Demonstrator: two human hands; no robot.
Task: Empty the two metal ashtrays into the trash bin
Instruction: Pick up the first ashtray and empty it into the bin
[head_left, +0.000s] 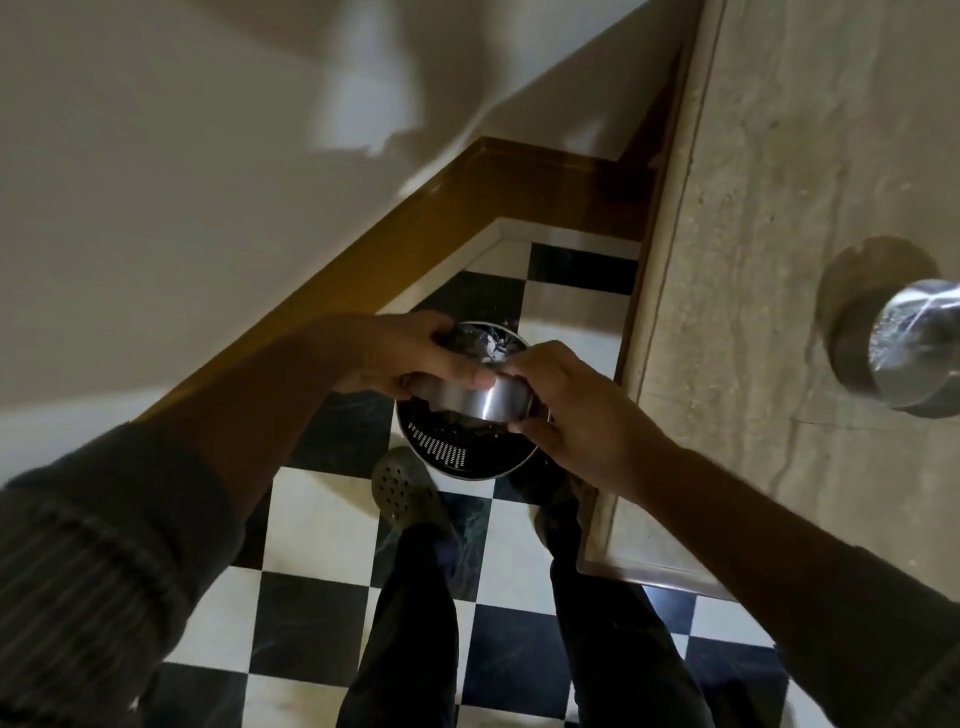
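Note:
A shiny round metal ashtray (485, 401) is held between both hands, tilted on its side right above the trash bin (445, 453). My left hand (405, 358) grips its left side with the thumb across the wall. My right hand (569, 410) clasps its right side. The bin is a dark round can with a perforated wall, standing on the floor below the hands; pale scraps lie inside it. A second metal ashtray (917, 345) stands on the stone tabletop (753, 234) at the far right, blurred.
The bin sits in a corner between a white wall with brown wooden skirting (415, 234) and the table's edge. The floor is black and white checkered tile (311, 551). My feet, in perforated clogs (402, 491), stand just behind the bin.

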